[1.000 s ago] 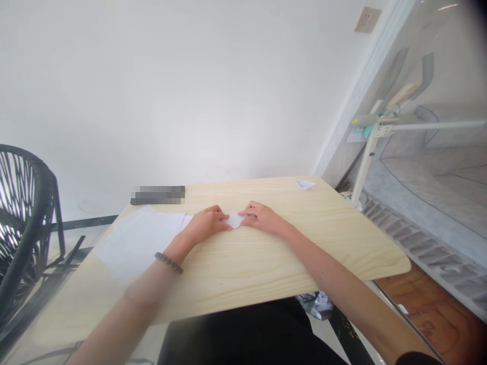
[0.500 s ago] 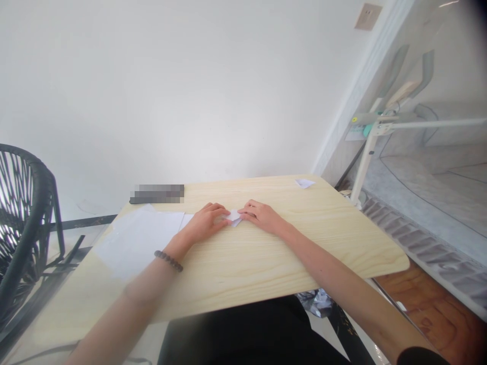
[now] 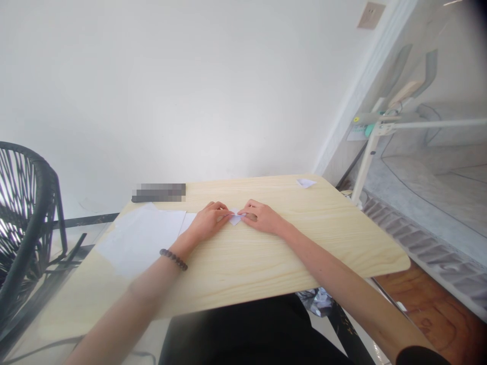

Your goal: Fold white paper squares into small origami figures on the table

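Note:
A small folded piece of white paper [image 3: 236,219] lies on the light wooden table [image 3: 274,268], between my two hands. The fingers of my left hand [image 3: 210,219] pinch its left side; a dark bead bracelet circles that wrist. From the other side, my right hand [image 3: 261,216] pinches its right edge with thumb and fingertips. The paper's near end comes to a point toward me. Fingers cover both of its sides, so its full fold is hidden.
Loose white sheets [image 3: 142,235] lie on the table's left. Behind them is a dark, blurred-out object [image 3: 159,192]. Another small folded paper [image 3: 306,183] rests near the back right corner. A dark woven chair [image 3: 30,213] stands left, a white metal frame [image 3: 367,162] right.
Both hands stay at the small paper. Its surface between my fingertips now looks opened or folded differently, with a pointed near end showing. The view has shifted slightly.

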`<state>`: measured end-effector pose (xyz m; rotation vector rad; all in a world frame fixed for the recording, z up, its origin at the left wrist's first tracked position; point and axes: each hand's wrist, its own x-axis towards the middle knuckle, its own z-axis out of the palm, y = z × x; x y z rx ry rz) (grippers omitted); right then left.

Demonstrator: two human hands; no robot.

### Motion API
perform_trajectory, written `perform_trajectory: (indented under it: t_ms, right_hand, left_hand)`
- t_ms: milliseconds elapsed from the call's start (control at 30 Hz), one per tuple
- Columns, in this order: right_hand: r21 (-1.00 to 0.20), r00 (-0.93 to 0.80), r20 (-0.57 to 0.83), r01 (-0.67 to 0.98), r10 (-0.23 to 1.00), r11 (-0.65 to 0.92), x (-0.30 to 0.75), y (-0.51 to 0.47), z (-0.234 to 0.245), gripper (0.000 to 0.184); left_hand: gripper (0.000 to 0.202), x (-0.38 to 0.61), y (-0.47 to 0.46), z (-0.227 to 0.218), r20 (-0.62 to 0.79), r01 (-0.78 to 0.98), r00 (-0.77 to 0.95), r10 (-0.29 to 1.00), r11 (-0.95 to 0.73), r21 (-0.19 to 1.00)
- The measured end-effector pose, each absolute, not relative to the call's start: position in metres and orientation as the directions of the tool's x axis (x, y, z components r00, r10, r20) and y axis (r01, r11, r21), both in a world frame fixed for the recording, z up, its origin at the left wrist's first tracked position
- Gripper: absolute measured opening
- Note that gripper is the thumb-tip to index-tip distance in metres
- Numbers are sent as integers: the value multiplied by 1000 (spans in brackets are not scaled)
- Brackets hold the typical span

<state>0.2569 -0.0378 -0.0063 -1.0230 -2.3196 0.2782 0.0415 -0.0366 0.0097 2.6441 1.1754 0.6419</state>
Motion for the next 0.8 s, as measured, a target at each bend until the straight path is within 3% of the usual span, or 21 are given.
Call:
perform_trajectory:
  t_ms: [267,533,800]
  right_hand:
    - [-554,-429,484,525,763,646,255,-34,-5,22]
    - [-478,-475,551,493,686,727,251,-35,-2,24]
    - [-477,-411,616,483,672,734,250,-36,-2,23]
  left_hand:
    - [35,41,-36,9,325,643,532,782,-623,445]
    - [34,43,-34,6,343,649,541,768,-640,411]
    - [34,48,-36,9,299,597,474,828,-552,583]
